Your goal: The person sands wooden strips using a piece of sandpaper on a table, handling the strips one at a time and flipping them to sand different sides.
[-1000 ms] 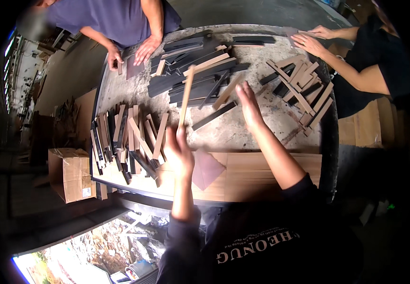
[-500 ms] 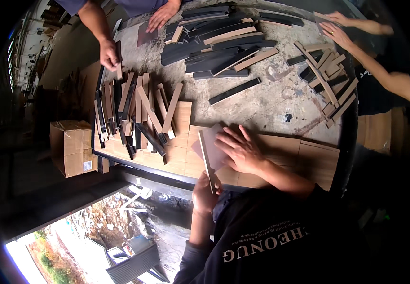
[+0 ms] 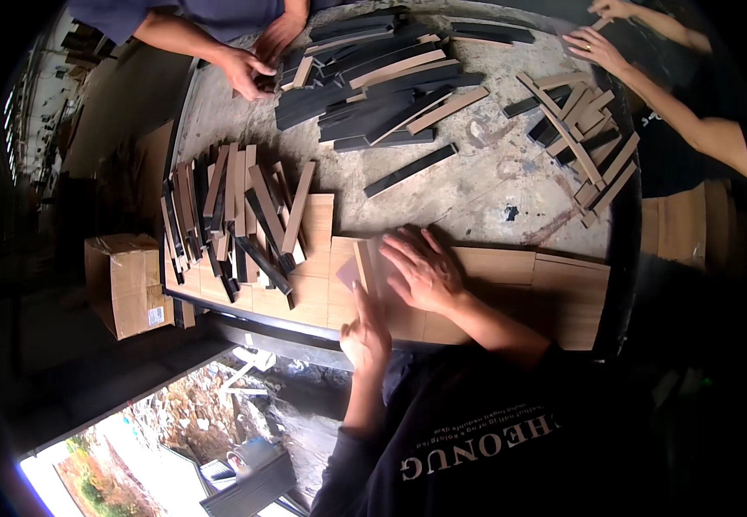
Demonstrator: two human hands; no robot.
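A slim light-wood strip (image 3: 363, 262) lies on a mauve-brown sheet (image 3: 347, 273) that looks like sandpaper. My left hand (image 3: 365, 338) grips the near end of the strip, its index finger stretched along the wood and the other fingers curled. Beside the strip, my right hand (image 3: 422, 272) rests flat with its fingers spread, pressing the sheet onto the pale wooden boards (image 3: 494, 263) along the table's near edge. Part of the sheet is hidden under that hand, and the strip's near end is covered by my left fingers.
A heap of brown and black strips (image 3: 235, 207) lies to the left. Dark strips (image 3: 373, 82) pile at the far middle, more strips (image 3: 580, 129) at the right. Co-workers' hands (image 3: 248, 73) are at the far left and far right. A cardboard box (image 3: 128, 284) stands off the left edge.
The strip has turned from its narrow edge to a wider face, and my left index finger now points along it. The far-left co-worker's hands have come together. The view has shifted slightly.
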